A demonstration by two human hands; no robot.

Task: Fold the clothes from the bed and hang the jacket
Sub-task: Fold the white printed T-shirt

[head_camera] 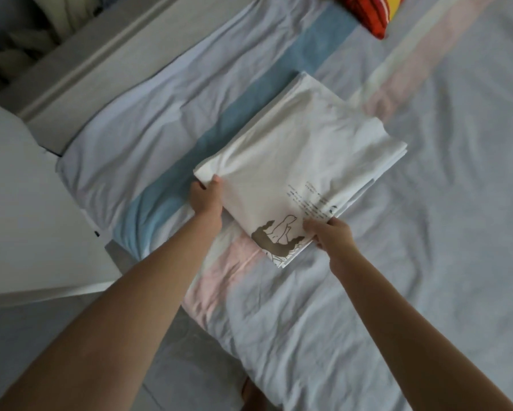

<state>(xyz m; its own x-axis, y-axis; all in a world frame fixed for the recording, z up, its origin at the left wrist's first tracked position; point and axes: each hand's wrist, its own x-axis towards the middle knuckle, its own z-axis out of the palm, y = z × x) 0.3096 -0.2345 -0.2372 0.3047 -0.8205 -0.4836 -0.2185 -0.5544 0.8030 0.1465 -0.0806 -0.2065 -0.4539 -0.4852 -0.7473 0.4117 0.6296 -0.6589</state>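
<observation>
Head view looks down on a bed [427, 262] covered by a pale grey-blue sheet [293, 336] with broad blue, pink and cream stripes; the sheet is creased, most heavily along the near edge. A grey floor [26, 336] shows at lower left, beside a white cabinet [26, 218] that stands against the bed's left side. At upper left a pale frame borders a compartment [18, 40] holding bundled fabrics, too dark and blurred to identify. A red-and-yellow striped fabric [368, 16] lies at the far end of the bed and is cut off by the top edge. The folded white shirt [302, 149] lies near the middle of the bed, across the blue stripe, as a layered rectangle with a brown print [279, 235] at its near corner; small lines of text beside the print are unreadable. The left hand [206, 200] holds the shirt's left edge – thumb on top, fingers hidden beneath the cloth, grip closed on the fabric. The right hand [332, 235] holds the near right edge beside the print in the same way, grip closed on the layers. Whether the near edge rests on the sheet or is raised cannot be told. Both forearms are bare and run out of the bottom of the frame.
</observation>
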